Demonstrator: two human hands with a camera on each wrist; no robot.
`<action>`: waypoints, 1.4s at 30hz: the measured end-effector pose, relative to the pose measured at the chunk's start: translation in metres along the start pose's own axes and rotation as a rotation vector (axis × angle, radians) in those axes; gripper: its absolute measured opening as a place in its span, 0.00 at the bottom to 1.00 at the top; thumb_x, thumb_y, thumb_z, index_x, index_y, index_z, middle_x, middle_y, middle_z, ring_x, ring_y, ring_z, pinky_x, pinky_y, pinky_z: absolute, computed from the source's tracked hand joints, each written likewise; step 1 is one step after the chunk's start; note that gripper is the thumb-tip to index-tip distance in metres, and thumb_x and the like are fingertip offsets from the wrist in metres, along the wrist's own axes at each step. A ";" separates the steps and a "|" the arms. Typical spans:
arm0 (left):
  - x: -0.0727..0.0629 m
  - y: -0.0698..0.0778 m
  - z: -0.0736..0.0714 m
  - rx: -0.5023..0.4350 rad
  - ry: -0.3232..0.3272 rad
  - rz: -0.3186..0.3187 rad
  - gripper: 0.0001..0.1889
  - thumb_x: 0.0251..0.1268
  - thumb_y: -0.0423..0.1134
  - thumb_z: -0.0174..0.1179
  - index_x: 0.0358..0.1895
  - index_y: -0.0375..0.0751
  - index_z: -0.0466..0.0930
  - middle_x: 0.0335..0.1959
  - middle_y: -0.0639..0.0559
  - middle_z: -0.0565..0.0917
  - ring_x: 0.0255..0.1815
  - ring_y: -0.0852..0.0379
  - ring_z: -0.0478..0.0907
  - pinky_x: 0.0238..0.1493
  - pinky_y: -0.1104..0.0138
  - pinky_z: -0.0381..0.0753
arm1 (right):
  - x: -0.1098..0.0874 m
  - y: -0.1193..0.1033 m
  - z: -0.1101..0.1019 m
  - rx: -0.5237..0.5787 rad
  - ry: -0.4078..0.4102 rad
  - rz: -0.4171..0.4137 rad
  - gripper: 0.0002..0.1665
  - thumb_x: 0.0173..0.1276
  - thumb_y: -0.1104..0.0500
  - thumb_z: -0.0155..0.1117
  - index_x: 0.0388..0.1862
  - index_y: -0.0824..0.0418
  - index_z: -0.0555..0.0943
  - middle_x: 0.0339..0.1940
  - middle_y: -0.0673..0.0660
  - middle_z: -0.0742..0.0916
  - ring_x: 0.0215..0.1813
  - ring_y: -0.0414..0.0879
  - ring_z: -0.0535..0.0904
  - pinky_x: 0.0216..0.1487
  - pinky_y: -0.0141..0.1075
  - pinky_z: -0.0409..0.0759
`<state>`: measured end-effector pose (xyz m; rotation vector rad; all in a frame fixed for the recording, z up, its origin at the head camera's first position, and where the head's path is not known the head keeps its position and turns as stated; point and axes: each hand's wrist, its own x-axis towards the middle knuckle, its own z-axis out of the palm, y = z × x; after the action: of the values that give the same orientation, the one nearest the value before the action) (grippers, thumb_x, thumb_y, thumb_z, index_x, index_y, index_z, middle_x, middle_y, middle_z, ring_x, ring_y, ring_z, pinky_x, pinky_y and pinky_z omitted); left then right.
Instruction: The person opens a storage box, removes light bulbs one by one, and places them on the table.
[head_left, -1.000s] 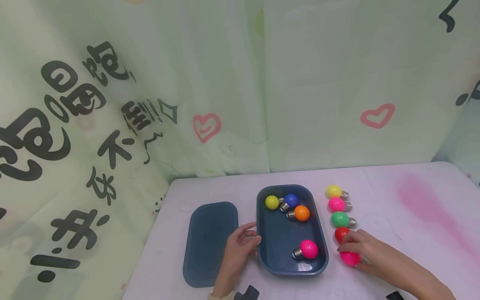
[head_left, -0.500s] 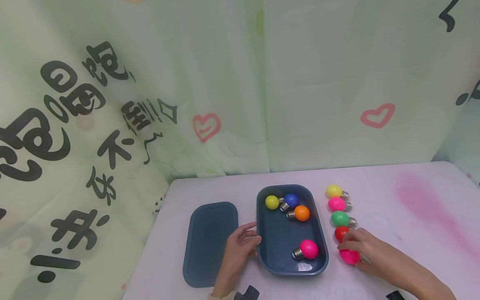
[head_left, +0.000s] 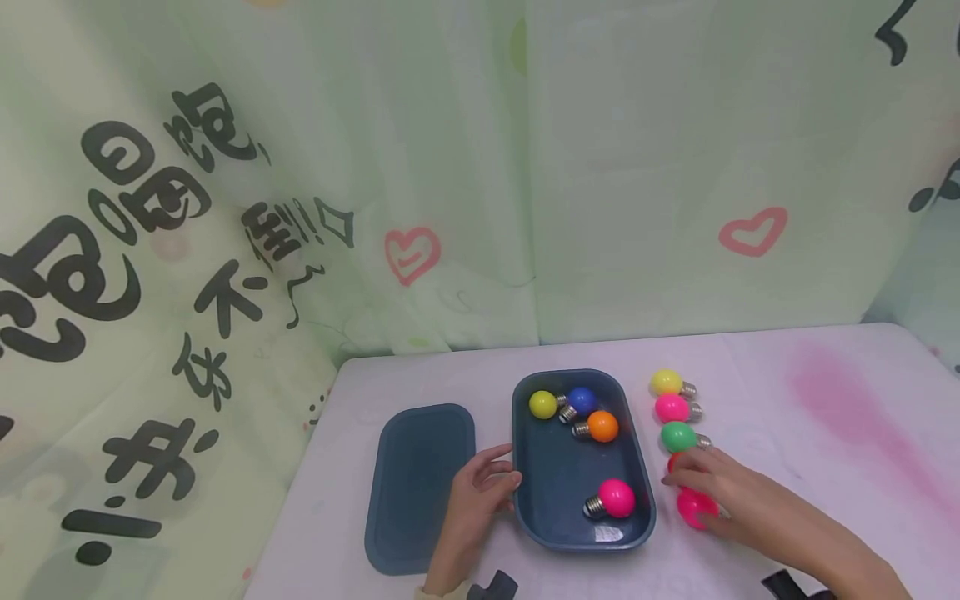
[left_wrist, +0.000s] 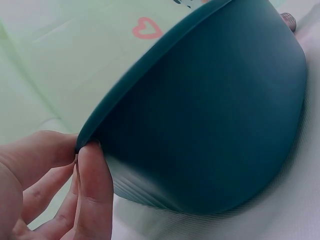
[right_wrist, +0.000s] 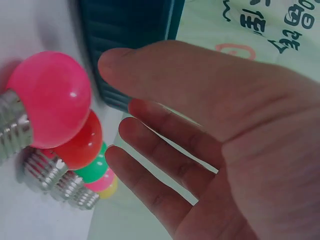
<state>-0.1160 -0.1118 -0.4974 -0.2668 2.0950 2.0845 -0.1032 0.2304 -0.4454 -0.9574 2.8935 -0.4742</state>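
Note:
My left hand is at the left side of a dark blue tray; in the left wrist view, thumb and a finger pinch its rim. Inside lie a yellow bulb, a blue bulb, an orange bulb and a pink bulb. My right hand hovers over the near end of a bulb column, holding nothing, fingers spread apart in the right wrist view. Close to it are a pink bulb and a red bulb, partly hidden by the hand in the head view.
Farther up the column lie a green bulb, a pink bulb and a yellow bulb. Left of the tray lies a flat dark blue lid. A printed curtain hangs behind the table.
My right hand has shifted slightly up and left; its fingers now cover more of the red bulb and less of the near pink one. The left hand and tray have stayed put.

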 end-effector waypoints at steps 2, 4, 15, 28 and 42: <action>0.000 0.000 0.000 0.000 -0.001 -0.001 0.25 0.61 0.38 0.68 0.63 0.44 0.77 0.45 0.49 0.84 0.40 0.57 0.82 0.33 0.67 0.80 | 0.003 -0.003 -0.003 0.002 -0.014 0.006 0.31 0.42 0.61 0.85 0.49 0.53 0.86 0.49 0.51 0.80 0.53 0.52 0.76 0.40 0.37 0.85; 0.000 0.000 0.000 -0.002 -0.004 -0.003 0.25 0.61 0.38 0.68 0.63 0.44 0.77 0.45 0.49 0.84 0.40 0.57 0.82 0.34 0.67 0.80 | 0.006 -0.007 -0.007 0.003 -0.028 0.019 0.31 0.43 0.60 0.84 0.50 0.53 0.85 0.50 0.50 0.80 0.53 0.51 0.76 0.40 0.37 0.85; 0.002 -0.002 0.000 -0.005 -0.002 -0.007 0.25 0.62 0.38 0.68 0.63 0.45 0.77 0.45 0.49 0.84 0.40 0.57 0.82 0.34 0.66 0.80 | 0.022 -0.029 -0.014 0.036 0.027 -0.010 0.23 0.57 0.56 0.76 0.53 0.51 0.84 0.51 0.47 0.81 0.53 0.46 0.77 0.46 0.37 0.84; 0.001 -0.001 -0.001 -0.005 -0.005 -0.002 0.25 0.62 0.39 0.68 0.63 0.44 0.77 0.45 0.49 0.84 0.39 0.58 0.82 0.34 0.67 0.80 | 0.039 -0.046 -0.006 0.067 -0.009 -0.051 0.27 0.55 0.56 0.78 0.55 0.54 0.83 0.52 0.48 0.80 0.54 0.46 0.77 0.46 0.36 0.85; 0.001 -0.001 -0.001 -0.013 -0.010 -0.003 0.25 0.62 0.39 0.68 0.63 0.44 0.78 0.44 0.49 0.83 0.40 0.57 0.82 0.34 0.67 0.80 | 0.052 -0.049 0.007 0.111 -0.063 -0.066 0.25 0.56 0.56 0.78 0.54 0.57 0.84 0.51 0.50 0.81 0.53 0.47 0.78 0.45 0.35 0.85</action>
<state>-0.1169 -0.1126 -0.4990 -0.2607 2.0750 2.0937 -0.1158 0.1607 -0.4346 -1.0341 2.7546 -0.5918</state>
